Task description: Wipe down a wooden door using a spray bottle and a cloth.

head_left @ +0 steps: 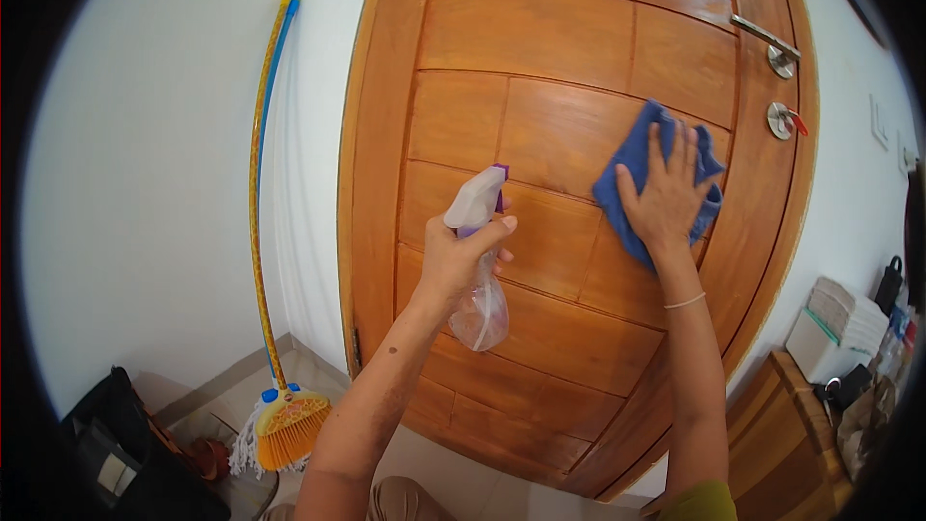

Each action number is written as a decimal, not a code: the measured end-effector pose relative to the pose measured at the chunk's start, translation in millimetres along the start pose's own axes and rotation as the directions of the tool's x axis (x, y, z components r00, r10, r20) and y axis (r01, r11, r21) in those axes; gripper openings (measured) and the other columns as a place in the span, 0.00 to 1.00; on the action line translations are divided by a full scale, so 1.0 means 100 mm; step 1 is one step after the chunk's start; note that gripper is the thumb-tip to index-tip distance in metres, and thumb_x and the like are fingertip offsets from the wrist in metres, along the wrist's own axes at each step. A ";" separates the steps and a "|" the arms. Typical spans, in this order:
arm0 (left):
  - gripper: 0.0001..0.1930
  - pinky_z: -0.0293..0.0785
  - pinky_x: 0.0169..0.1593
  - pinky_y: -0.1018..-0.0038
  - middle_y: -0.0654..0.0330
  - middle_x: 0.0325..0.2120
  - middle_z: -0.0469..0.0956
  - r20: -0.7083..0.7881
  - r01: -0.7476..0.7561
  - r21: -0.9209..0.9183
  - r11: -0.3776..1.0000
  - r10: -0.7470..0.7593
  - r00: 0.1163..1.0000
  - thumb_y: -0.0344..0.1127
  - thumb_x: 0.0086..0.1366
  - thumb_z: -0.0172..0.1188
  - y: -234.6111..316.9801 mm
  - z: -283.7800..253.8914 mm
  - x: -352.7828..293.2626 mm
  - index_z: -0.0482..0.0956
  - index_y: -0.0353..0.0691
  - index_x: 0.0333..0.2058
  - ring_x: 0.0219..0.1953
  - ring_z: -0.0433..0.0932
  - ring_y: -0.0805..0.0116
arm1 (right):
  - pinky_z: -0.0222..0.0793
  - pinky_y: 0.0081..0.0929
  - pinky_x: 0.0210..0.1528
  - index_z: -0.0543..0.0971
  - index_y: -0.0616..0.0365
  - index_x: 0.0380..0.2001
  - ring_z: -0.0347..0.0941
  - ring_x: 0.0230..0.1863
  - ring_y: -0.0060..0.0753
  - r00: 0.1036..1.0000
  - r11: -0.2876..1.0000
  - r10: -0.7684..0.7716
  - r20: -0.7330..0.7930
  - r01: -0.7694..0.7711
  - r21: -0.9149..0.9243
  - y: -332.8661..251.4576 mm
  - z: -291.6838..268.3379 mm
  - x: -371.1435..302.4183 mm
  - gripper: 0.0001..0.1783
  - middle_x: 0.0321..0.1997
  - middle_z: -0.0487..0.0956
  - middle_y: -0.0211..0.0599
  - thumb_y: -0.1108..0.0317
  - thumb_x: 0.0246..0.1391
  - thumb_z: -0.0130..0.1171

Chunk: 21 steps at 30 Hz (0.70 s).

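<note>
Cloth (632,145), blue and rumpled, on the brown door (521,39), just left of the shiny lock (780,121), under the right hand (666,203), with fingers spread out. Left hand (446,260) wrapped around the clear spray bottle (479,316), in front of the door. Best to press softly with the whole palm, rub in long, slow strokes, and not bump the bottle.

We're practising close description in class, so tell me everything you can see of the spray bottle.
The spray bottle has a rounded, see-through body that looks like plastic, faintly pinkish. Its pale spray head has purple parts at the front. The left hand grips it around the neck, hiding its middle. It is held nearly upright, the head slanting up to the right, in front of the wooden door. How much liquid it holds cannot be told.
</note>
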<state>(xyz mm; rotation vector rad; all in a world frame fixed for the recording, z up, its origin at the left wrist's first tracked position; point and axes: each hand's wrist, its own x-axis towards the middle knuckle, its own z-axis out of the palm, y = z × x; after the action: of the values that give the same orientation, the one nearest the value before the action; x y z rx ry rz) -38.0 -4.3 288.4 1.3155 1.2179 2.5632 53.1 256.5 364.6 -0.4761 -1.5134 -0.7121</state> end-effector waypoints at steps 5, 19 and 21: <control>0.19 0.70 0.22 0.78 0.61 0.28 0.79 -0.052 0.017 -0.011 1.000 -0.017 0.998 0.37 0.58 0.70 -0.09 -0.20 0.03 0.79 0.32 0.45 0.21 0.77 0.73 | 0.38 0.76 0.68 0.66 0.50 0.68 0.40 0.79 0.52 0.999 0.999 0.025 -0.019 -0.026 -0.028 -0.40 0.10 0.07 0.40 0.77 0.54 0.46 0.39 0.59 0.49; 0.20 0.70 0.22 0.77 0.60 0.30 0.80 -0.216 0.038 -0.016 0.999 -0.041 0.976 0.37 0.58 0.70 -0.40 -1.09 0.10 0.79 0.32 0.46 0.21 0.78 0.72 | 0.28 0.75 0.70 0.68 0.50 0.67 0.38 0.79 0.52 0.991 0.975 -0.131 -0.006 0.130 0.178 -2.11 0.54 0.35 0.37 0.77 0.53 0.48 0.42 0.59 0.48; 0.19 0.71 0.23 0.77 0.60 0.30 0.80 -0.228 0.044 -0.023 0.999 -0.048 0.972 0.36 0.58 0.70 -0.42 -1.20 0.10 0.79 0.33 0.46 0.21 0.78 0.72 | 0.28 0.75 0.69 0.69 0.51 0.66 0.39 0.79 0.52 0.988 0.971 -0.154 0.003 0.151 0.183 -2.28 0.58 0.35 0.37 0.77 0.53 0.49 0.43 0.59 0.48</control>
<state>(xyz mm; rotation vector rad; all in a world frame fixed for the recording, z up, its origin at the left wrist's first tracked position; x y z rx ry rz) -141.0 -47.2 227.3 0.9968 1.2372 2.7451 -147.2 128.5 367.4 -0.2296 -1.6271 -0.6815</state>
